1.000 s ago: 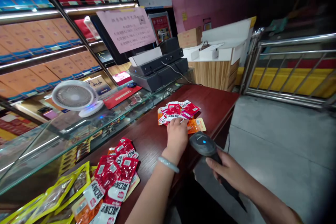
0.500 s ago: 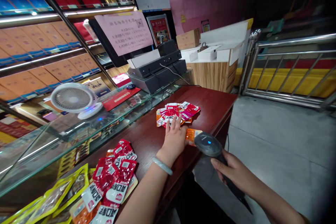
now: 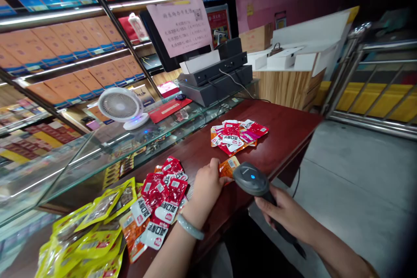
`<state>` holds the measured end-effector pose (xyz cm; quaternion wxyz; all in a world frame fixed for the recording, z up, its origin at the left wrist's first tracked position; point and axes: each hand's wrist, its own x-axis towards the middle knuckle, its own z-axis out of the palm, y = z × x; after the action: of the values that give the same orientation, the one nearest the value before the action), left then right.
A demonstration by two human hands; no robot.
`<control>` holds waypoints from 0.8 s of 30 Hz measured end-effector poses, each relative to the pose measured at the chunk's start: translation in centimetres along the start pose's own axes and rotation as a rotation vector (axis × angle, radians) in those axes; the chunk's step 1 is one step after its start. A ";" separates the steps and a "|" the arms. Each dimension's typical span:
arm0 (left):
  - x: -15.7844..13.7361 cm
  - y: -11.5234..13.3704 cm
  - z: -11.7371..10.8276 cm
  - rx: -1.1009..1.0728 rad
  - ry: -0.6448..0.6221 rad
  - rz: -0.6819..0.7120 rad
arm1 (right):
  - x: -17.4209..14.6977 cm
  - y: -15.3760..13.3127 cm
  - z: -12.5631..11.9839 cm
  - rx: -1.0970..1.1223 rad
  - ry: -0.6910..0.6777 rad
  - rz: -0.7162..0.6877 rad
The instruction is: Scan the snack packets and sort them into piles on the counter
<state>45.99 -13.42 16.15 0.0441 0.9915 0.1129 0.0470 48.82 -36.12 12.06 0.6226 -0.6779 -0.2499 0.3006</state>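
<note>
My left hand (image 3: 207,180), with a pale bangle at the wrist, is closed on the edge of an orange snack packet (image 3: 227,167) over the dark red table. In my right hand (image 3: 276,208) is a dark grey barcode scanner (image 3: 252,179) with a blue light lit on top. Its head is right beside the packet's printed label. Beyond the hands lies a pile of red, white and orange snack packets (image 3: 233,135). A second pile of red and white packets (image 3: 164,200) sits left of my left forearm, next to yellow packets (image 3: 87,243).
A glass display counter (image 3: 74,160) runs along the left, carrying a small white fan (image 3: 120,106) and a red envelope (image 3: 169,108). Behind stand a dark cash drawer (image 3: 215,87) and a monitor with a pink sign (image 3: 182,26). A metal railing (image 3: 374,121) is at right.
My left hand has drawn back from the far pile toward me and the left, bringing the orange packet along. The scanner stays close to the packet. The view has shifted left.
</note>
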 end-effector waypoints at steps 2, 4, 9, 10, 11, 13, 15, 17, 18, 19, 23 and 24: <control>-0.7 -0.9 0.0 -0.005 0.016 -0.006 | 0.5 -0.5 0.9 -0.029 -0.009 -0.002; -1.4 -1.7 0.0 -0.015 0.031 -0.018 | 0.7 -0.9 1.8 -0.055 -0.024 0.003; -4.2 -4.4 -0.8 -0.066 0.091 -0.150 | 1.1 -1.6 4.2 -0.090 -0.074 0.011; -4.8 -5.1 -1.1 -0.082 0.105 -0.189 | 1.3 -1.6 4.9 -0.090 -0.085 0.010; -5.5 -6.1 -1.4 -0.095 0.117 -0.239 | 1.5 -1.6 5.6 -0.092 -0.102 0.009; -6.9 -8.1 -1.9 -0.103 0.133 -0.367 | 2.1 -1.7 7.1 -0.095 -0.144 0.010; -8.1 -10.3 -2.5 -0.085 0.150 -0.500 | 2.8 -2.0 8.9 -0.095 -0.196 0.016; -9.2 -12.4 -3.1 -0.060 0.177 -0.590 | 3.4 -2.4 10.6 -0.094 -0.251 0.018; -9.6 -13.4 -3.3 -0.046 0.194 -0.619 | 3.7 -2.6 11.4 -0.093 -0.276 0.018; -10.0 -14.3 -3.5 -0.030 0.212 -0.639 | 3.9 -2.9 12.1 -0.093 -0.301 0.012; -10.7 -16.6 -3.7 0.085 0.279 -0.724 | 4.4 -3.8 13.9 -0.069 -0.369 -0.003; -10.8 -16.8 -3.6 0.126 0.293 -0.745 | 4.5 -3.9 14.1 -0.058 -0.374 -0.005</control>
<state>31.42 0.67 17.20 -0.0195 0.8663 0.4722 0.1616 41.96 -22.71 14.87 0.5462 -0.6272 -0.3714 0.4126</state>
